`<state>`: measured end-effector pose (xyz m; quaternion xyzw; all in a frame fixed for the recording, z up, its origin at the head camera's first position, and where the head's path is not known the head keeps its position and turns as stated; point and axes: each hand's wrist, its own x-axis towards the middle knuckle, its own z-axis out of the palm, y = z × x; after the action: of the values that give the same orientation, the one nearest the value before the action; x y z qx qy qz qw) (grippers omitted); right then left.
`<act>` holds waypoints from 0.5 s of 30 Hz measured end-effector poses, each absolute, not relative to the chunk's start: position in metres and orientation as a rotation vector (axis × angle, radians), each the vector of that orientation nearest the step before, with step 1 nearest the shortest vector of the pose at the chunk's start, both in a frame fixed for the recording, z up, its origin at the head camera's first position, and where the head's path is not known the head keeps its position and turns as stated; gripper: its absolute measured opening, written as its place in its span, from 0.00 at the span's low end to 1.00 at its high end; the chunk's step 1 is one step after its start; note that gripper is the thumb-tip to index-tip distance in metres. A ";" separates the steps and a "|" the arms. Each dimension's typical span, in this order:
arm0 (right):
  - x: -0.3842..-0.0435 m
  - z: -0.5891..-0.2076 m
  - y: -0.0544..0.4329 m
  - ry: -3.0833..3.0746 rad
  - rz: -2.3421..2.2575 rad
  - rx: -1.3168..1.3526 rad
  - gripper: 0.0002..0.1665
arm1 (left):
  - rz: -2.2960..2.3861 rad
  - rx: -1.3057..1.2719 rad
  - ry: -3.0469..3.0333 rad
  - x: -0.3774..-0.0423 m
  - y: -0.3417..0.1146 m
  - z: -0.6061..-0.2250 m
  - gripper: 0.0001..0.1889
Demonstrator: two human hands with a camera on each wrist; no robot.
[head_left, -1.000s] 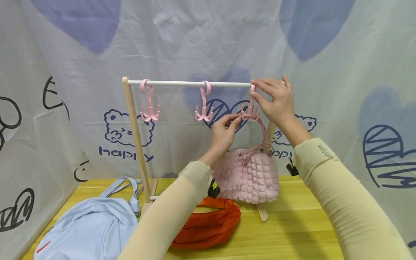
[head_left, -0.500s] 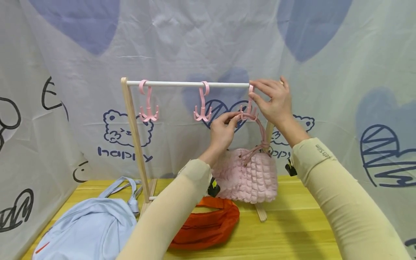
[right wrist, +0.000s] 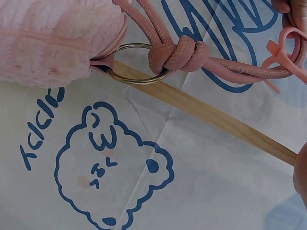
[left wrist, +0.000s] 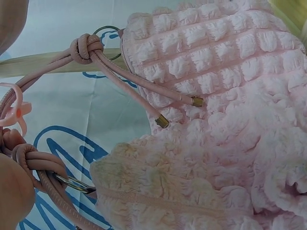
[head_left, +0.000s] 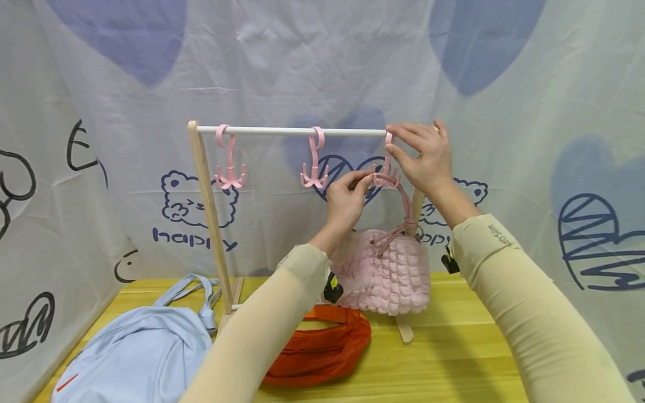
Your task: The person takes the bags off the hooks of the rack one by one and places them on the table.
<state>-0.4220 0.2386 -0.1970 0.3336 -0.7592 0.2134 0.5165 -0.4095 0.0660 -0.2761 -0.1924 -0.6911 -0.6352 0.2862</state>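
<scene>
A pink puckered handbag (head_left: 388, 274) hangs by its knotted cord handle (head_left: 406, 204) at the right end of a rack. My left hand (head_left: 346, 202) pinches the handle beside the prongs of the right pink hook (head_left: 387, 174). The handle passes over those prongs. With thumb and fingers, my right hand (head_left: 425, 157) holds the upper part of that hook at the white rod (head_left: 267, 131). In the left wrist view, a knot (left wrist: 87, 48) and metal-tipped cord ends show against the bag. A metal ring (right wrist: 136, 79) joins bag and handle in the right wrist view.
Two more pink hooks, a left one (head_left: 230, 168) and a middle one (head_left: 314, 168), hang from the rod with nothing on them. A light blue backpack (head_left: 141, 352) lies at left on the yellow wood-grain table (head_left: 453, 347). An orange bag (head_left: 327, 352) lies below my left forearm.
</scene>
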 end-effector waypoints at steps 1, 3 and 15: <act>-0.422 -0.197 0.238 -1.822 0.513 0.801 0.20 | -1.705 -0.508 -1.848 -0.409 0.066 -0.276 0.11; -0.422 -0.197 0.238 -1.817 0.516 0.803 0.21 | -1.719 -0.497 -1.843 -0.409 0.066 -0.275 0.11; -0.421 -0.196 0.238 -1.816 0.526 0.800 0.21 | -1.717 -0.516 -1.840 -0.405 0.067 -0.267 0.11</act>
<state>-0.4206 0.2382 -0.1965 0.3334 -0.7567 0.2194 0.5178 -0.4053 0.0673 -0.2666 -0.1928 -0.6869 -0.6412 0.2824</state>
